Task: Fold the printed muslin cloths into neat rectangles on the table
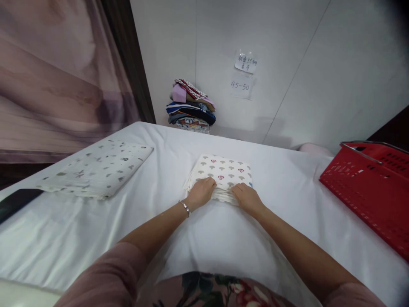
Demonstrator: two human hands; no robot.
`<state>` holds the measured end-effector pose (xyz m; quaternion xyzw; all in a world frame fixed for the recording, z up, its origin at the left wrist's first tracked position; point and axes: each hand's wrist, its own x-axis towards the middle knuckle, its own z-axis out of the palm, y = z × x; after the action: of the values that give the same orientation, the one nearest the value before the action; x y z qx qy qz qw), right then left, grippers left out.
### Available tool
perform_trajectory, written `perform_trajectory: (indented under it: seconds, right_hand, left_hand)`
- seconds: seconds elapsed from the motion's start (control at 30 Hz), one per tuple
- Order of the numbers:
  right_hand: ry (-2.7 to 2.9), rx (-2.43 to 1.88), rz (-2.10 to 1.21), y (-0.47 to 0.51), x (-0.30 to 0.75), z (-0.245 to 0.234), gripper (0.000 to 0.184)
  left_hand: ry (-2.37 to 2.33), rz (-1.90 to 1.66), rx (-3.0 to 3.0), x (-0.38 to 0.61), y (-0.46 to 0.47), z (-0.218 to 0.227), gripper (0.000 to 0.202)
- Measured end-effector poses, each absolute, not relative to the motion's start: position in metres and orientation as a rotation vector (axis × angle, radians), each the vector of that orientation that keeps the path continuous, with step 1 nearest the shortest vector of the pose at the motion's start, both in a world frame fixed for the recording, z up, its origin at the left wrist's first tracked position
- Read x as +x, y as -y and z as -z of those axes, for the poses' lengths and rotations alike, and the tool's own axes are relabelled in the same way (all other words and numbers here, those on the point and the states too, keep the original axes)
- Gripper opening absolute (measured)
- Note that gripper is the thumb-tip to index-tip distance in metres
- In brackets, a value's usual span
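A folded white cloth [228, 170] with grey and red mushroom prints lies in the middle of the white-covered table. Its near edge shows several stacked layers. My left hand [201, 192] is closed on the near left part of that edge, a bracelet on its wrist. On the near right part, my right hand [247, 197] grips the same layers with bent fingers. Both thumbs and the undersides of the fingers are mostly hidden. Off to the left lies another folded white cloth [102, 168] with small scattered prints.
A red perforated basket [370, 187] with a metal handle stands at the right. A dark flat object [17, 204] lies at the left edge. Behind the white-covered table [281, 183], folded fabrics [191, 104] are piled against the wall. Paper notes [245, 63] hang above, and a pink curtain [64, 76] at left.
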<state>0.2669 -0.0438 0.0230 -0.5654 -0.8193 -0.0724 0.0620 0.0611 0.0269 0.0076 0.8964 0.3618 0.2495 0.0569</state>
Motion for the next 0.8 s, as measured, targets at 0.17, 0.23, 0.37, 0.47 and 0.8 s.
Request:
perform_trajectory:
  seconds: [0.17,0.23,0.37,0.47,0.8]
  right_hand:
    - [2.447,-1.733,0.205,0.0439,0.2688,-0.0217,0.021]
    - [2.441,-1.724,0.215,0.0446,0.2693,-0.0215,0.020]
    - [2.424,-1.683,0.232,0.0454,0.2701,-0.0203,0.019]
    - [2.379,-1.656,0.237,0.0456,0.2716,-0.0185,0.021]
    - [2.369,-1.578,0.197,0.0459,0.2742,-0.0180,0.023]
  left_hand:
    - [-0.977,-0.730,2.770,0.0573,-0.0245,-0.0069,0.015]
    - [-0.934,-0.716,2.790,0.0555,-0.0240,-0.0057,0.011]
    - [-0.905,-0.715,2.842,0.0549,-0.0239,-0.0051,0.015]
    - [-0.881,-0.720,2.892,0.0566,-0.0237,-0.0073,0.016]
    - [-0.842,-0.658,3.045,0.0624,-0.0256,-0.0125,0.015]
